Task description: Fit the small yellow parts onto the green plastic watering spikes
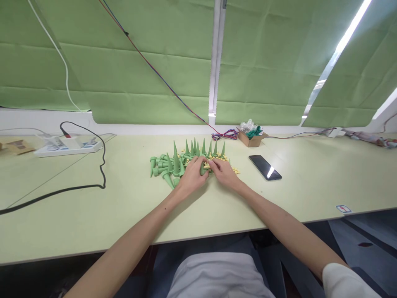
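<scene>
Near the middle of the table, my left hand (194, 173) is closed around a green plastic spike (202, 168), mostly hidden by the fingers. My right hand (226, 173) meets it from the right, fingertips pinched on a small yellow plastic piece (206, 166) against the spike. Behind both hands, several green cone-shaped spikes (187, 147) stand upright with their points up. More green spikes (168, 179) lie on their sides by my left hand. Small yellow pieces (236, 170) are scattered behind and beside my right hand.
A black phone (265, 167) lies to the right. Behind it stands a small cardboard box (250, 140) with clear and green plastic, beside coiled wires (228, 134). At left are a white power strip (68, 148) and a black cable (56, 191). The table's front edge (214, 237) is close to me.
</scene>
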Action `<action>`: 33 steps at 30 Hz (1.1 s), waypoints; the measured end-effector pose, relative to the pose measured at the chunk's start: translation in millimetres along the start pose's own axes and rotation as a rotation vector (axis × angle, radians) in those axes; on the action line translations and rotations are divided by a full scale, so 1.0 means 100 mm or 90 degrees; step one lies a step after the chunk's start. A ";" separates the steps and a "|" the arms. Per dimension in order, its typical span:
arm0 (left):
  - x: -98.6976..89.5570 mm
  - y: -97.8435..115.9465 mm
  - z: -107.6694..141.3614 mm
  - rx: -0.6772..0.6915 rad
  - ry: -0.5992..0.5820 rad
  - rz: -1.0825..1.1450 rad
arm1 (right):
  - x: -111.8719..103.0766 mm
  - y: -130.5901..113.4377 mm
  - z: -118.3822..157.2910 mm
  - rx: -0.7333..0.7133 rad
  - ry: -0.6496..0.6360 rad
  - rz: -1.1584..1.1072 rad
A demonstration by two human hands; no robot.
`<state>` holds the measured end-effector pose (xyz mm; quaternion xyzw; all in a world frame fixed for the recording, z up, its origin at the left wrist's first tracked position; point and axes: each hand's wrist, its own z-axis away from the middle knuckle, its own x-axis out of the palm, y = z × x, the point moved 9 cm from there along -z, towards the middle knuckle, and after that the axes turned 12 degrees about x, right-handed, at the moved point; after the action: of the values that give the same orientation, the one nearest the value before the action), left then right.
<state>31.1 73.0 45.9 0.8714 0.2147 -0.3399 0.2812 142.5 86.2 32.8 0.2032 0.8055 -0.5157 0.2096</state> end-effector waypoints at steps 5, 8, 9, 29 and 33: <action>-0.03 -0.03 0.00 -0.017 0.013 -0.013 | 0.04 -0.01 0.02 -0.011 -0.034 -0.035; -0.02 -0.03 0.00 -0.019 0.008 -0.015 | 0.05 0.00 0.02 -0.012 -0.046 -0.036; -0.01 -0.03 0.01 -0.017 0.007 -0.015 | 0.05 0.00 0.02 -0.012 -0.045 -0.031; -0.01 -0.03 0.01 -0.014 0.005 -0.013 | 0.05 0.00 0.02 -0.008 -0.034 -0.026; -0.01 -0.04 0.02 -0.024 0.005 -0.021 | 0.07 -0.01 0.03 -0.015 -0.056 -0.038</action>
<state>27.2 75.1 44.0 0.8637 0.2366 -0.3370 0.2908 136.0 83.5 28.6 0.1534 0.8071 -0.5209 0.2317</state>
